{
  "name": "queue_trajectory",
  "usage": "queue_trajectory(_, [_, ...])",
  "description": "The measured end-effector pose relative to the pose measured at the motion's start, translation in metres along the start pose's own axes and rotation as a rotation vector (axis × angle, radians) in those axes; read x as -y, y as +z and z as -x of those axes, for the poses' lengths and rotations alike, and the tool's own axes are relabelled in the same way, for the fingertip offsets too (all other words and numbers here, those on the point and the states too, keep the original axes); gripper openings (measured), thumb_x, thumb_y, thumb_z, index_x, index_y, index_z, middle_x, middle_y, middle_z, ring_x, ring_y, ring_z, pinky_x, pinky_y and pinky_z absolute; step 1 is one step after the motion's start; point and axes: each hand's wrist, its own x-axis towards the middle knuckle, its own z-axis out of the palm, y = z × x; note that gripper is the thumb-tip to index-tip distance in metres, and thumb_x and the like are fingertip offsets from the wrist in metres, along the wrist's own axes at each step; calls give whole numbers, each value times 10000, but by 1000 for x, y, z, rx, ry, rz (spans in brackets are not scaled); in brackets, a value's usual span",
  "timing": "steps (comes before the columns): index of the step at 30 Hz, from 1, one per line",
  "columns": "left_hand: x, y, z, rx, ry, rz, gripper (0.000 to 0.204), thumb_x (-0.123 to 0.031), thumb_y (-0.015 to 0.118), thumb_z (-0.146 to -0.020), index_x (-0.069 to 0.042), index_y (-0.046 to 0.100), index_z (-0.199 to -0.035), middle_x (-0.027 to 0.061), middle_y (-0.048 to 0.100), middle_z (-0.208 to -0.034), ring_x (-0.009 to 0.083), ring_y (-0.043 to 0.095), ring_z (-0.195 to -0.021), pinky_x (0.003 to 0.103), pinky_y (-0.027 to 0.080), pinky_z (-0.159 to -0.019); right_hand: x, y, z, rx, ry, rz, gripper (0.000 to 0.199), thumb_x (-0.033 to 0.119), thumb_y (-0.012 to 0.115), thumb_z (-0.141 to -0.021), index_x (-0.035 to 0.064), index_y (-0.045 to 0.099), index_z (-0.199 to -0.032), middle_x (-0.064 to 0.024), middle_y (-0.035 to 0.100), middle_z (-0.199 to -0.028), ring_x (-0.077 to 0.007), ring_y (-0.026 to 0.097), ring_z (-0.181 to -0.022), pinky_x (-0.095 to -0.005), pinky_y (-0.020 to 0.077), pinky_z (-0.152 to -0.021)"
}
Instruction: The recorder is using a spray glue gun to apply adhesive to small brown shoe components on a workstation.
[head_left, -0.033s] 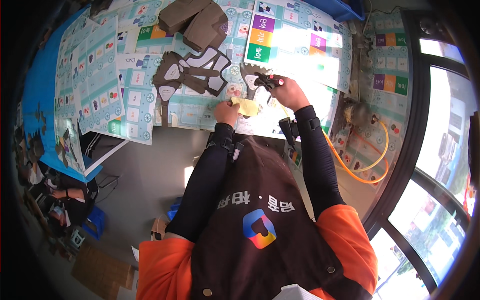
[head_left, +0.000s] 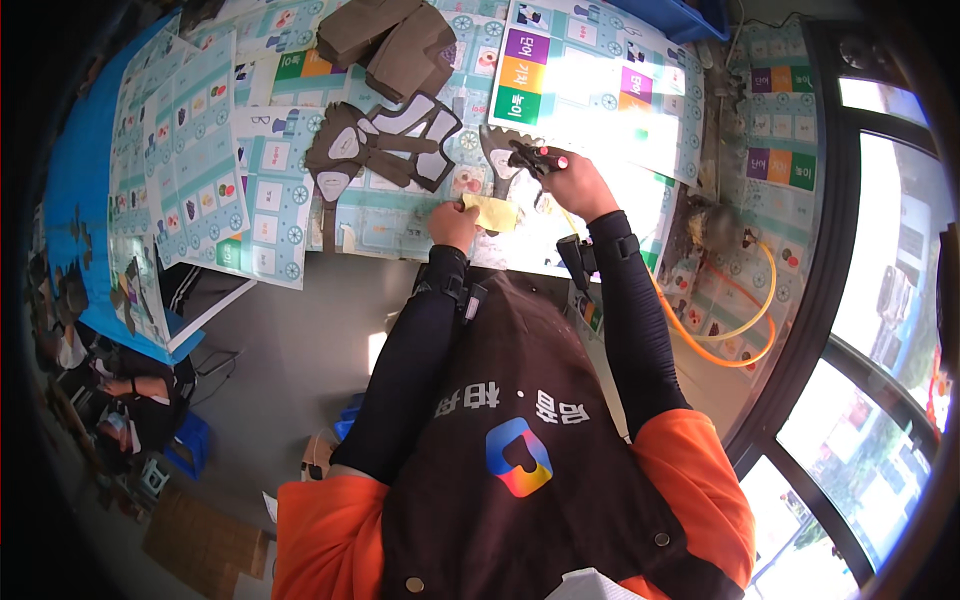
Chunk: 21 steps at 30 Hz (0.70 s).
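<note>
My left hand (head_left: 452,226) pinches the edge of a small yellow sheet (head_left: 491,212), held at the near edge of the worktable. In my right hand (head_left: 583,188) is a black spray gun (head_left: 532,158), fingers wrapped round it; its nozzle is too small to make out. The gun is over a brown cut piece (head_left: 497,152) with a pale patch and a narrow strip running toward me. To the left, several more brown cut pieces with pale patches (head_left: 343,145) lie overlapping. Behind them sit thick stacks of brown pieces (head_left: 410,55).
Printed sheets (head_left: 600,85) cover the worktable. An orange hose (head_left: 735,362) and a yellow one loop down on the right, beside a window frame (head_left: 835,230). A blue bin (head_left: 685,18) stands at the far right. Another person's arm (head_left: 150,386) shows at lower left, near a blue stool (head_left: 187,445).
</note>
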Motion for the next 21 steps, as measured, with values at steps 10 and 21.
queue_trajectory(10, [5, 1, -4, -54, 21, -5, 283, -241, 677, -712, 36, 630, -735, 136, 638, -611, 237, 654, -548, 323, 514, -559, -3, -3, 5, 68, 8, 163, 239, 122, 490, -738, 46, 596, -939, -249, 594, -809, -419, 566, -792, -464, 458, -702])
queue_trajectory(21, [6, 2, -6, 30, -4, 42, 251, -115, 683, -757, 118, 591, -780, 137, 627, -681, 207, 649, -561, 290, 534, -476, -9, -3, 11, 6, -3, 38, 250, 122, 490, -729, 48, 603, -940, -250, 591, -817, -433, 555, -797, -464, 455, -711])
